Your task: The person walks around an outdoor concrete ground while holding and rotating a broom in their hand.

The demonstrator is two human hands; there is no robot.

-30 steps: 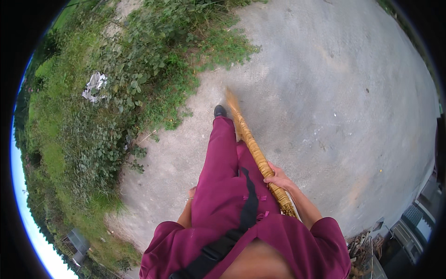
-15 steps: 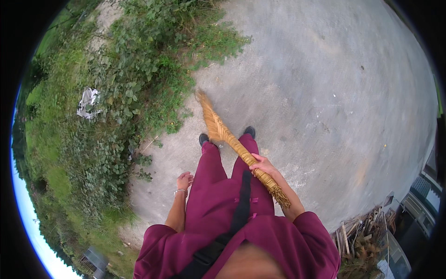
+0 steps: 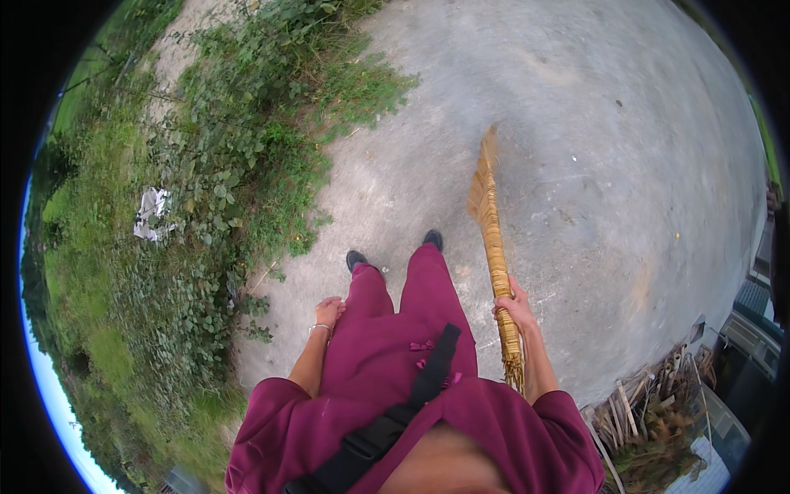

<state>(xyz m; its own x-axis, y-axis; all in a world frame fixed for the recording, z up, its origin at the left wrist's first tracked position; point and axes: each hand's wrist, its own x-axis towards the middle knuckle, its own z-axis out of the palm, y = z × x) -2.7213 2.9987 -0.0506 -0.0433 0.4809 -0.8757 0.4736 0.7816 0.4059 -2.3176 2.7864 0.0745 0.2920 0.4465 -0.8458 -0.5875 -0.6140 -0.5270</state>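
A wide stretch of pale grey concrete ground [image 3: 592,148] fills most of the view, rough and mottled, with a few small specks of debris on it. Along its left edge runs a bank of green weeds and grass [image 3: 222,189] — leafy, tangled, uneven — and in it lies a crumpled white piece of litter [image 3: 151,214], irregular in shape. At the lower right, beside the concrete, sits a heap of split wood and sticks [image 3: 650,412], brown and jagged. The person wears maroon clothes, with a black strap across the chest, and two dark shoes show on the concrete. The straw broom [image 3: 491,239] is tan and fibrous, its handle a tightly bound bundle, its flared bristle end pointing away from the person and over the concrete ahead of the right shoe. The right hand [image 3: 515,306] has its fingers wrapped around the bound handle — low on its length. The left hand [image 3: 329,310] hangs beside the left thigh, fingers loosely curled, holding nothing.
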